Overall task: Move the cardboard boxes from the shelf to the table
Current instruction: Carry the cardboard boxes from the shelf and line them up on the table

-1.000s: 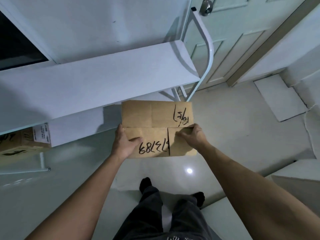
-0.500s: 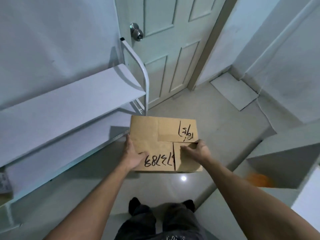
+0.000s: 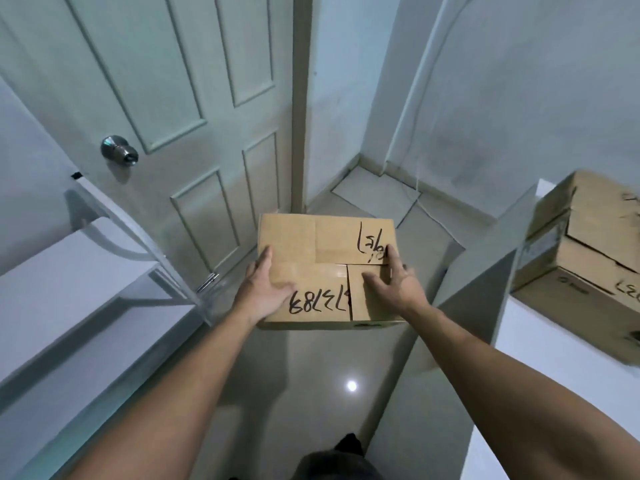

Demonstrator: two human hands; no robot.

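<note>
I hold a brown cardboard box (image 3: 311,244) with black handwritten numbers on its top, in the air at the centre of the view, above the floor. My left hand (image 3: 265,289) grips its left side with the thumb on top. My right hand (image 3: 393,282) grips its right side, fingers spread over the top flap. A white shelf (image 3: 69,271) stands at the left with its boards bare in view. At the right, a white table (image 3: 561,375) carries another cardboard box (image 3: 585,261) with black writing.
A pale panelled door (image 3: 180,98) with a metal knob (image 3: 119,154) is shut straight ahead. The glossy tiled floor (image 3: 311,393) runs between shelf and table. A loose white board (image 3: 375,194) lies on the floor in the far corner. My legs show at the bottom edge.
The view has swung right, away from the shelf toward the table. The box in both hands has come along, and the box on the table has come into view.
</note>
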